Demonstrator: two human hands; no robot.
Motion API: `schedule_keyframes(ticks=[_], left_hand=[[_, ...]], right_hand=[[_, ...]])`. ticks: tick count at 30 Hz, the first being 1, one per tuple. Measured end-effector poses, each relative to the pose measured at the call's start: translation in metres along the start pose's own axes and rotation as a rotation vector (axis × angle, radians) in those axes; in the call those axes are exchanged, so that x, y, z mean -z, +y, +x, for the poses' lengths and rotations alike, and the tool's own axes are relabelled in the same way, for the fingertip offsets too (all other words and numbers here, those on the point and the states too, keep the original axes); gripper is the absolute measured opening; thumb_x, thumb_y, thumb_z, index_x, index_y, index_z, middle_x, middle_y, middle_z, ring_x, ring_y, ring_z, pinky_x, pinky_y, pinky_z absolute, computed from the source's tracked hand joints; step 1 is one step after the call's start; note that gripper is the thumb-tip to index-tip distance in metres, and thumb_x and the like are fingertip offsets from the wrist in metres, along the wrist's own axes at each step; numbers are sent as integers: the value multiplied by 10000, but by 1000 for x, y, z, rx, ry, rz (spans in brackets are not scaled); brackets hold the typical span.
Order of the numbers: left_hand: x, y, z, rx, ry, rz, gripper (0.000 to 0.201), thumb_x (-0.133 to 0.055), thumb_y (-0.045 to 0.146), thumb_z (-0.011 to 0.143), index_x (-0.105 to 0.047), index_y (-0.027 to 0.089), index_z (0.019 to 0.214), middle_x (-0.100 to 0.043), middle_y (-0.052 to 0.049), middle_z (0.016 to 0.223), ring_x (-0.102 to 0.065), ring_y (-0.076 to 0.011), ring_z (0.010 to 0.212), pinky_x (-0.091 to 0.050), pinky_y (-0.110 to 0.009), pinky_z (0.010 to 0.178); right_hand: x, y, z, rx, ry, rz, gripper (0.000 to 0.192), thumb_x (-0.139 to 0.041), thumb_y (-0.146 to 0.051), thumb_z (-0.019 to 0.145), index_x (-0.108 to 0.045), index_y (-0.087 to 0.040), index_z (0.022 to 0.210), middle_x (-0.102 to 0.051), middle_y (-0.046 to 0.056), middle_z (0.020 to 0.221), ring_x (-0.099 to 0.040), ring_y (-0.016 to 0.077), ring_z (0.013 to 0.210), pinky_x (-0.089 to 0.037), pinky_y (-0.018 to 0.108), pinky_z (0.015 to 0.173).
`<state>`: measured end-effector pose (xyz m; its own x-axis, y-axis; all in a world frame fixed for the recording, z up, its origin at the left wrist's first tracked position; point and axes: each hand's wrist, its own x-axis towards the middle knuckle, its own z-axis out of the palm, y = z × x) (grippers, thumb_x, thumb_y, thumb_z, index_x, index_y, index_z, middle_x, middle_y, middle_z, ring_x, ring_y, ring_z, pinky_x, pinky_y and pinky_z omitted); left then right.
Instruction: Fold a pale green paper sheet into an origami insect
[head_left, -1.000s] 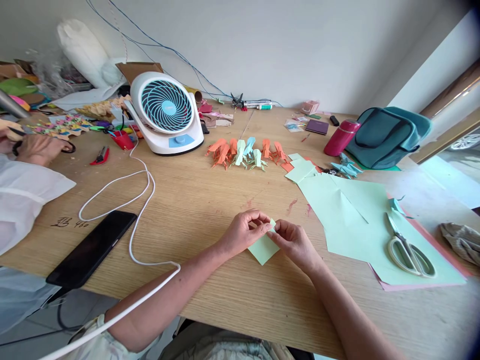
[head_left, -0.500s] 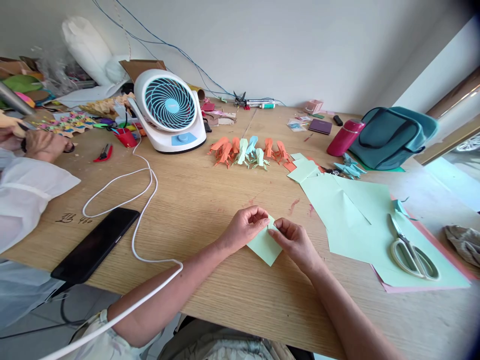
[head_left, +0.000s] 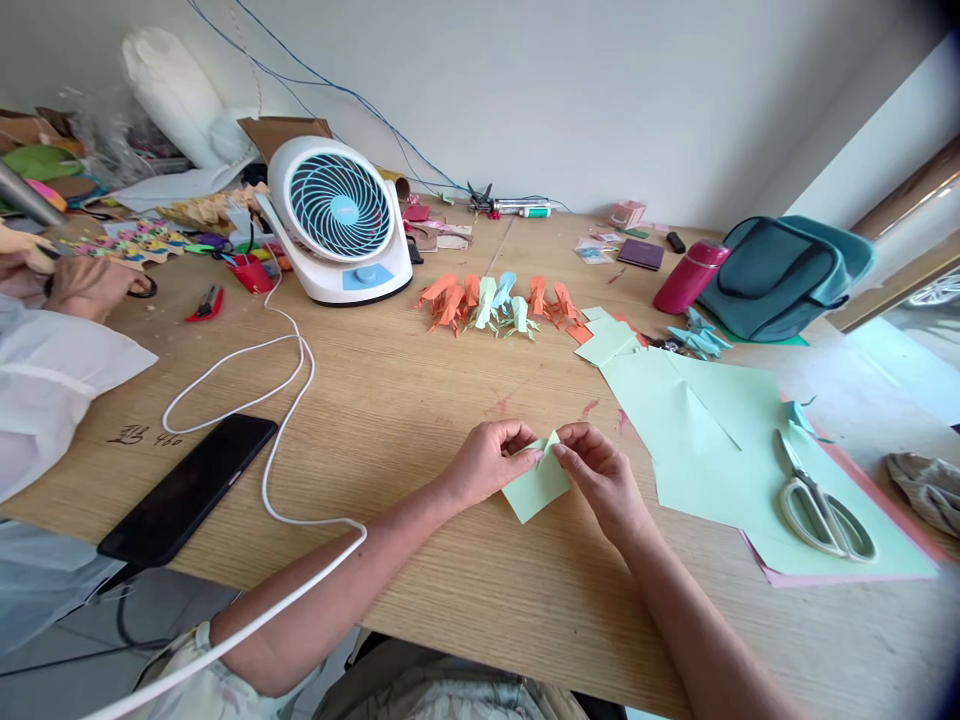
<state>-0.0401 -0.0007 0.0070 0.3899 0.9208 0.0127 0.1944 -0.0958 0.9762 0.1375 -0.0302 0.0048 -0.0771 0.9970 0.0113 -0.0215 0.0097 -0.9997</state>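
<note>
A small piece of pale green paper (head_left: 534, 487) is held between my two hands over the near part of the wooden table. My left hand (head_left: 496, 458) pinches its upper left side between thumb and fingers. At the upper right, my right hand (head_left: 598, 468) grips a corner flap that stands up in a point. The fingertips partly hide the folds along the top edge. Beyond my hands stands a row of folded paper figures (head_left: 487, 300) in orange, pale green and light blue. To the right lie larger pale green sheets (head_left: 705, 440), with scissors (head_left: 825, 510) on top.
A white fan (head_left: 337, 220) stands at the back left. Its side has a white cable (head_left: 307, 370) looping past a black phone (head_left: 187, 490). A pink bottle (head_left: 691, 276) and teal bag (head_left: 784, 275) are back right. Another person's hand (head_left: 94, 285) holds scissors at far left.
The small green paper has turned slightly, and a pointed flap now rises at its top. My right hand has shifted a little up and right along its edge.
</note>
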Motion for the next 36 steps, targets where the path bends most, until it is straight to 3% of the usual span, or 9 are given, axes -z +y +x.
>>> schedule_keyframes(ticks=[7, 18, 23, 27, 36], left_hand=[[-4, -4, -2, -9, -36, 12, 234, -709, 371, 773, -648, 146, 760, -552, 38, 651, -467, -89, 602, -354, -205, 558], [-2, -2, -5, -32, -75, 64, 329, -693, 464, 819, -675, 144, 745, -539, 30, 618, -456, -91, 585, -332, -206, 540], [-2, -5, -5, -65, -84, 97, 240, -667, 370, 837, -677, 146, 752, -516, 35, 621, -448, -90, 597, -322, -204, 549], [-2, -6, -3, -61, -75, 44, 278, -668, 390, 822, -643, 139, 705, -477, 38, 613, -421, -86, 590, -305, -202, 534], [-1, -3, -2, -56, -86, 8, 272, -665, 387, 817, -654, 129, 731, -530, 25, 646, -459, -92, 612, -329, -204, 553]], right_hand=[[4, 4, 2, -8, 25, 9, 321, -769, -517, 766, -632, -227, 788, -563, -2, 670, -472, 142, 609, -376, 275, 541], [6, 10, 1, 62, -1, -29, 253, -752, -443, 819, -633, -220, 811, -596, 1, 700, -488, 129, 619, -381, 260, 549], [6, 9, 0, 15, 0, -9, 283, -778, -454, 789, -629, -215, 807, -580, -7, 670, -475, 121, 596, -366, 248, 518], [5, 5, 1, -33, -10, 49, 313, -803, -478, 748, -650, -211, 806, -578, -3, 681, -478, 122, 611, -373, 247, 526], [7, 2, 1, -147, -28, 79, 382, -854, -503, 655, -639, -193, 715, -540, -12, 628, -432, 115, 588, -304, 246, 499]])
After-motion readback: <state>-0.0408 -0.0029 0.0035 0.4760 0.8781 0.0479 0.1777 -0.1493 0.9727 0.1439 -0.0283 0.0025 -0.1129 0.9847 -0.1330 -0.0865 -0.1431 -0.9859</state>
